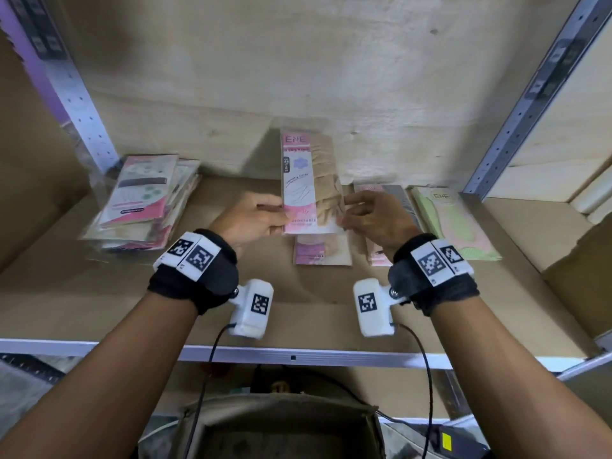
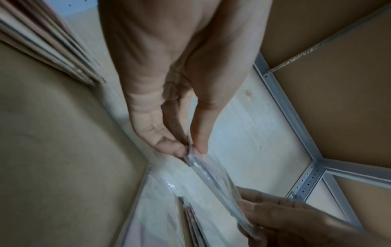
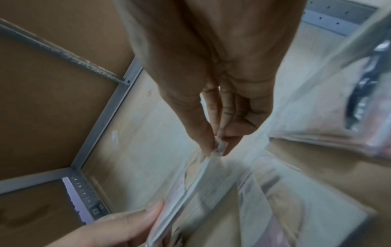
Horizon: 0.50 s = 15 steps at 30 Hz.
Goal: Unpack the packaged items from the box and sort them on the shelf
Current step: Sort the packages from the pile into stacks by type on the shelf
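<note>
You hold a pink-and-white packet of beige hosiery [image 1: 309,182] upright at the centre of the head view, above the brown shelf board [image 1: 99,293], its top printed "ENE" and its lower end down between your hands. Your left hand [image 1: 255,220] pinches the packet's left edge near the bottom, thumb in front and fingers behind; the left wrist view shows thumb and fingertips [image 2: 175,150] pressed together on the clear plastic edge [image 2: 213,180]. Your right hand [image 1: 374,220] pinches the right edge at about the same height, and the right wrist view shows its thumb and fingers closed on a corner of the wrap [image 3: 220,147]. So both hands are clamped on this one packet, one on each side.

Directly below it in the frame, a similar pink packet [image 1: 323,251] lies flat on the shelf, partly hidden by your hands. Just right of that lies another pink one [image 1: 374,253], mostly behind your right wrist, with a grey packet [image 1: 402,202] beside it and a green packet [image 1: 453,223] further right. At centre left a loose stack of pink and white packets [image 1: 142,200] leans near the metal upright [image 1: 79,104]. At the bottom centre the open box [image 1: 281,429] sits below the shelf's front rail [image 1: 298,357].
</note>
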{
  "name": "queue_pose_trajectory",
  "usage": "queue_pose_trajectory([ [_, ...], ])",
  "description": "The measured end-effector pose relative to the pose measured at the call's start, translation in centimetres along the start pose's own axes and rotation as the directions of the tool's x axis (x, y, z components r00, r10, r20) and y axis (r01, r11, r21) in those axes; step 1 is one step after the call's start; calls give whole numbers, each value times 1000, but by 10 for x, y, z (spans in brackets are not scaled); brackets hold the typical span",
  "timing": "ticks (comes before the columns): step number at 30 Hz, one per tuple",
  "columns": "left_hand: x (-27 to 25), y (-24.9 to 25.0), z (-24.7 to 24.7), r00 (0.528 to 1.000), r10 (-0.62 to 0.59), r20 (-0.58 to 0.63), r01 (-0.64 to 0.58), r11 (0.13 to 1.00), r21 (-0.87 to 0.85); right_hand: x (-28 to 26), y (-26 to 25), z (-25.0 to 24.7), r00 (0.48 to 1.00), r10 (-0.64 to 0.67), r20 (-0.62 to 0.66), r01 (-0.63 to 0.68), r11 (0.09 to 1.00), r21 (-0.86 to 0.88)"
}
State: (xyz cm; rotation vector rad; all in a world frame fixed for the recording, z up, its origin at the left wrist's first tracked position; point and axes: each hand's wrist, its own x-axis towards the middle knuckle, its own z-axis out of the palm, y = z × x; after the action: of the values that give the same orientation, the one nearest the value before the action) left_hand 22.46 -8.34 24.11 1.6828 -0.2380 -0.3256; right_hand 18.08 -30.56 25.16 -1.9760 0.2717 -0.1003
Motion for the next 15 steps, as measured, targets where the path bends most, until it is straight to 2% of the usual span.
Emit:
queue_pose_trajectory([
  [3, 11, -5, 5, 998, -3, -70, 5, 1000, 19, 11, 0, 1, 1000, 12, -18, -15, 992, -129],
  [6, 19, -17, 14, 994, -28, -108, 42, 991, 128, 13, 11, 3, 997, 61, -41, -69, 972, -223],
  [10, 25, -27, 21, 993, -98, -62, 110, 961, 253, 10, 19, 11, 997, 57, -42, -69, 914, -401],
  [15, 27, -29, 23, 989, -137, -61, 148, 957, 249, 7, 23, 20, 998, 42, -46, -59, 869, -491],
])
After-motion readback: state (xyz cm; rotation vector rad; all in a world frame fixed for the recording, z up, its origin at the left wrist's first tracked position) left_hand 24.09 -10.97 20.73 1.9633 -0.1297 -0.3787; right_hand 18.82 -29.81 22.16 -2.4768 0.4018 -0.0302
